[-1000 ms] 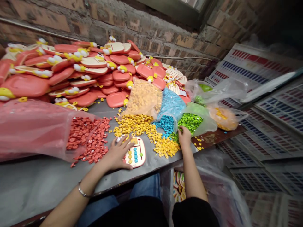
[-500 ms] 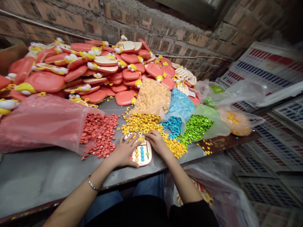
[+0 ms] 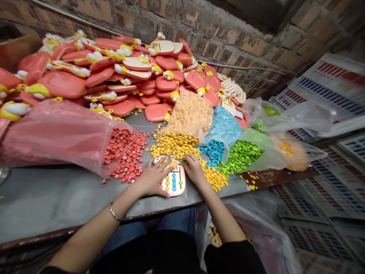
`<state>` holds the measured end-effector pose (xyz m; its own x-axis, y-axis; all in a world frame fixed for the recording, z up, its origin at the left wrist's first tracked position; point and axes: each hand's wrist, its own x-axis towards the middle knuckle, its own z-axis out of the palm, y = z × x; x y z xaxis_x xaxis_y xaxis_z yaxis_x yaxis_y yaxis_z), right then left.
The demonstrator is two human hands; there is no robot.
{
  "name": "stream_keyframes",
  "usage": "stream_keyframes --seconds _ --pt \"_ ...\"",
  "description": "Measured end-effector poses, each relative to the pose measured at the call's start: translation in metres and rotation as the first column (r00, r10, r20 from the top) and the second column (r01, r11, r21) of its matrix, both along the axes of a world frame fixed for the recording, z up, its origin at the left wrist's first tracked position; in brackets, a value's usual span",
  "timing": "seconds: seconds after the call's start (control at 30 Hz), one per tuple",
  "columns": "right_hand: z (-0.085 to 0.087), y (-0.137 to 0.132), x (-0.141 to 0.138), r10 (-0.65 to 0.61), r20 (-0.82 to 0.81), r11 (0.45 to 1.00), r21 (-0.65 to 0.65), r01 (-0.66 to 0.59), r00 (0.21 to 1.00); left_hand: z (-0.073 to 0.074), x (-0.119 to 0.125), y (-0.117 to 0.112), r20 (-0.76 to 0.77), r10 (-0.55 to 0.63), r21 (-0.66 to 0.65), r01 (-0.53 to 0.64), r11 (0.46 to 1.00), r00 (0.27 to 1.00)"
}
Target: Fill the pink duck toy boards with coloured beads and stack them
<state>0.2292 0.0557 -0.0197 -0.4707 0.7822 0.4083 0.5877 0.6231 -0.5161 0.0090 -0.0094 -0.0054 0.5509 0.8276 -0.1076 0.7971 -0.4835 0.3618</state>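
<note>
My left hand [image 3: 154, 177] grips the left side of a small cream toy board [image 3: 175, 179] with a red rim and rows of blue and yellow beads. My right hand [image 3: 195, 169] sits at the board's top right corner, and a green bead [image 3: 184, 161] shows at its fingertips. Loose yellow beads [image 3: 173, 146] spread just beyond both hands. Red beads [image 3: 127, 161] spill from a pink bag [image 3: 57, 133] to the left. Blue beads [image 3: 213, 150] and green beads [image 3: 241, 155] lie in open bags to the right.
A large heap of salmon-red toy boards [image 3: 114, 72] rises behind the beads against a brick wall [image 3: 199, 23]. They rest on a grey table [image 3: 57, 198]. Stacked printed sheets [image 3: 327, 87] fill the right side, and a plastic bag [image 3: 251, 224] hangs below the table edge.
My right hand has moved from the green beads to the toy board's top corner. The view has shifted, so the table contents sit further right and higher.
</note>
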Motion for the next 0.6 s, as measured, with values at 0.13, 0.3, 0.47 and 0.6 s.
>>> stream_keyframes --seconds 0.13,0.3,0.47,0.6 --pt "0.003 0.004 -0.004 0.061 0.016 0.998 -0.011 -0.061 0.998 0.001 0.000 0.001 -0.008 0.001 -0.003 -0.001 1.000 1.000" --pt "0.003 0.002 -0.004 0.054 0.008 0.997 -0.061 -0.053 0.999 0.001 -0.001 0.001 0.000 -0.009 0.011 0.009 1.000 1.000" --pt "0.001 0.000 -0.003 0.062 0.115 0.998 0.018 -0.064 0.991 0.001 0.000 0.000 0.006 -0.004 -0.009 0.004 1.000 1.000" --pt "-0.001 -0.006 0.000 0.106 0.229 0.989 0.074 -0.126 0.968 0.001 0.000 0.000 0.014 -0.002 -0.007 0.002 1.000 1.000"
